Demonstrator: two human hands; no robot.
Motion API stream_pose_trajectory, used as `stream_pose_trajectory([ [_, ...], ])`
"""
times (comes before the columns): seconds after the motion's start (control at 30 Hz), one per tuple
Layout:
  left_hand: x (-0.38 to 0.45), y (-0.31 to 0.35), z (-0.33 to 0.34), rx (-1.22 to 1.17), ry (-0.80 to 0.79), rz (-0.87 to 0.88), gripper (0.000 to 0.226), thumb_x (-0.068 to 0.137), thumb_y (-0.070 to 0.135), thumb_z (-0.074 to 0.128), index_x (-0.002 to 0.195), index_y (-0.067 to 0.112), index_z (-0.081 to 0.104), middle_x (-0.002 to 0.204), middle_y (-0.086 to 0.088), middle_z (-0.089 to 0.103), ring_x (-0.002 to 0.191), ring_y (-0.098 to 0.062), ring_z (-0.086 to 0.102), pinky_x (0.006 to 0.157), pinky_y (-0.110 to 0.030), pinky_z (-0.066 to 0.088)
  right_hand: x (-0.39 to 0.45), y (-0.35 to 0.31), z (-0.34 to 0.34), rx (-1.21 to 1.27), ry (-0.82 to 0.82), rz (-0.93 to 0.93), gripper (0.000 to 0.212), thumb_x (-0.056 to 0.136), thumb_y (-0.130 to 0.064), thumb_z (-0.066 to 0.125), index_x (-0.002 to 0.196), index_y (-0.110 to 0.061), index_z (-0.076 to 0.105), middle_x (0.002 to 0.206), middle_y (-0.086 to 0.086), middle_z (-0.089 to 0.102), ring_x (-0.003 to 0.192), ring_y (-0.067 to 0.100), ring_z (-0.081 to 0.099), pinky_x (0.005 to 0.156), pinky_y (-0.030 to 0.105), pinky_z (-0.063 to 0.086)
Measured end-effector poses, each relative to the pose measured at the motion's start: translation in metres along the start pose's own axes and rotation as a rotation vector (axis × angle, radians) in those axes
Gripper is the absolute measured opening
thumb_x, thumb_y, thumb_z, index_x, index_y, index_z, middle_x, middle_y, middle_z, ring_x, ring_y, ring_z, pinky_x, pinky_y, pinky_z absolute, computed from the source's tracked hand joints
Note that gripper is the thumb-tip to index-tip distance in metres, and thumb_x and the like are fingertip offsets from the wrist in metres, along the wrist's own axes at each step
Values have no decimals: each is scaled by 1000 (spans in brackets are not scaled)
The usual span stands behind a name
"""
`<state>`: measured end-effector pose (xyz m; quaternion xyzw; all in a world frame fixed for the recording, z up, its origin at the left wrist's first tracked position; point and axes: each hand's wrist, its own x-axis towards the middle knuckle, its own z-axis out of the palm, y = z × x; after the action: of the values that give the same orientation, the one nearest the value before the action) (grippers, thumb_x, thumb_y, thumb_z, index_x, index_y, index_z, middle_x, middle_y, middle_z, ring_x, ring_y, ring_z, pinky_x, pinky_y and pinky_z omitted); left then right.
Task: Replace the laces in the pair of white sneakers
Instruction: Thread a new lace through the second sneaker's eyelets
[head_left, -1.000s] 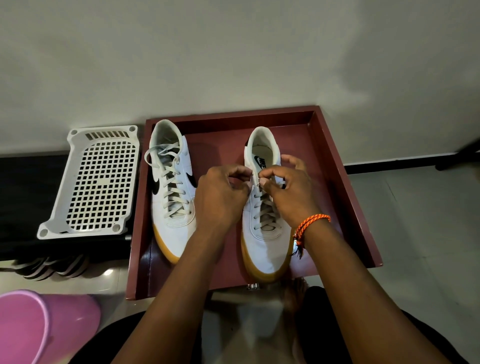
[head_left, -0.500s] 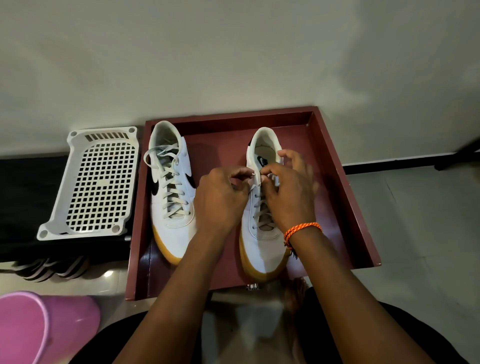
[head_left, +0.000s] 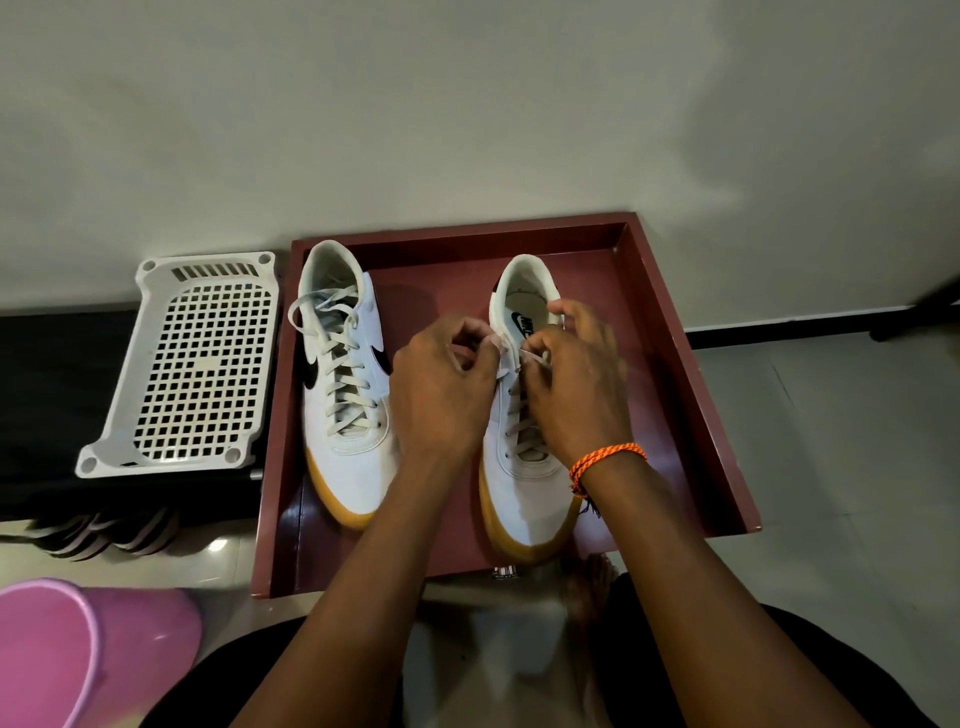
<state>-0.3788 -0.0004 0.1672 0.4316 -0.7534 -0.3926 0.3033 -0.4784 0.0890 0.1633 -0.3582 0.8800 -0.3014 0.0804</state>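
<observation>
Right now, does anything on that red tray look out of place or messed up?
Nothing stands out. Both sneakers sit upright on the tray, toes toward the person. The left sneaker is laced with a loose bow at the top. Both hands, left and right, pinch the lace at the right sneaker's top eyelets. No spill or damage shows.

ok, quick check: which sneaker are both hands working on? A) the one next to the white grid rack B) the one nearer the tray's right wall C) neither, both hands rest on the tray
B: the left hand and right hand both pinch the lace at the top eyelets of the right-side sneaker; the left-side sneaker by the rack sits untouched in the tray.
</observation>
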Motion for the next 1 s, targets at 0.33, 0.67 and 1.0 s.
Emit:
stream_pose_trajectory([
  [0.33,11,-7,-14,-80,75,-43,18,94,23,58,105,28,72,99,12,74,92,-6,69,85,-43,59,4,6,-1,124,-39,16,6,93,-16,67,95,-20,71,151,-6,48,135,21,42,109,51,44],
  [0.67,4,-6,-1,-36,-79,-27,14,100,34,66,90,28,75,85,12,73,81,-6,69,73,-33,58,4,5,-7,81,-89,9,9,92,-15,70,97,-22,72,153,-7,47,131,24,42,108,49,44],
  [1.0,7,19,-17,-611,-12,-224,13,105,8,63,96,1,71,88,-12,78,79,-22,79,72,-26,61,4,5,-11,77,-104,9,12,92,-15,72,101,-23,72,153,-9,46,132,22,41,108,50,45],
])
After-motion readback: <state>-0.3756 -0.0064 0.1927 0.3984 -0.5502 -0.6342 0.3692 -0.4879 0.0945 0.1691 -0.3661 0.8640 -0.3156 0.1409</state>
